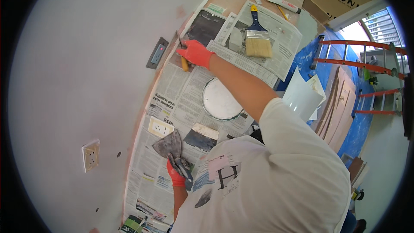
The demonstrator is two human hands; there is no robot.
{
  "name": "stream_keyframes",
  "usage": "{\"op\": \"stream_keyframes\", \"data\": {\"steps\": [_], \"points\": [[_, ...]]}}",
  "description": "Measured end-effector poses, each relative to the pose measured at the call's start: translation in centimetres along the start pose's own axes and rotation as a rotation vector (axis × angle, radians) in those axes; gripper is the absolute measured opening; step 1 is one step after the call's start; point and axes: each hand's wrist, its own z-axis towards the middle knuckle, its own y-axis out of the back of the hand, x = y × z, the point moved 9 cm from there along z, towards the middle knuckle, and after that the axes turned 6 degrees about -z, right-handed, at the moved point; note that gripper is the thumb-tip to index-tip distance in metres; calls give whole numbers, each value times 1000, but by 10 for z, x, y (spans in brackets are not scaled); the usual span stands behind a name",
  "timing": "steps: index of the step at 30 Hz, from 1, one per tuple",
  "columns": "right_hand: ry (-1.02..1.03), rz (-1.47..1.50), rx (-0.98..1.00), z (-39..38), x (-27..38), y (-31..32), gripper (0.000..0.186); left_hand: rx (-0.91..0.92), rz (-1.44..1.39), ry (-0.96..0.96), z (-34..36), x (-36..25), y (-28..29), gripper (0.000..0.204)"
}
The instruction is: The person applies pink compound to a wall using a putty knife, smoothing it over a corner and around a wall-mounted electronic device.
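Note:
My right hand (pixel 196 54), in a red glove, is closed round a thin-bladed tool with a yellow handle (pixel 184 64), close to a grey wall socket plate (pixel 157 53) with a small red light. The tool's exact kind does not show. Lower in the view, my left hand (pixel 174 174), also red-gloved, is closed at the dark handle of a wide, stained putty knife (pixel 168 144); its fingers are partly hidden. Beside that blade lie a cream socket plate (pixel 161 127) and a flat dark-and-cream scraper blade (pixel 201 137) on newspaper (pixel 181 99).
Behind my right forearm sits a round white lid or tub (pixel 222 99). A wide paintbrush (pixel 258 39) and a white tube (pixel 283 3) lie farther up. An orange ladder (pixel 362 62) stands on blue sheeting (pixel 360 136) at right. Another socket (pixel 90 155) is on the wall.

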Motion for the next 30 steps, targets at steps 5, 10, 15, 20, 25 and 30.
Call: {"op": "stream_keyframes", "data": {"steps": [5, 10, 15, 20, 25, 30], "points": [[-40, 104, -176, 3, -14, 66, 60, 8, -84, 109, -9, 1, -11, 49], [-54, -20, -199, 44, -14, 94, 59, -56, 79, -59, 12, 2, 25, 44], [-10, 47, -103, 65, -26, 89, 56, 60, -5, -85, -6, -11, -12, 38], [12, 42, 25, 53, -12, 75, 46, -20, -17, 29, 1, 4, 12, 36], [56, -63, 49, 26, 0, 40, 52, -30, -44, 71, 11, 14, 22, 44], [167, -210, -8, 5, 10, 20, 57, -31, -18, 80, -3, 2, -3, 51]]}}
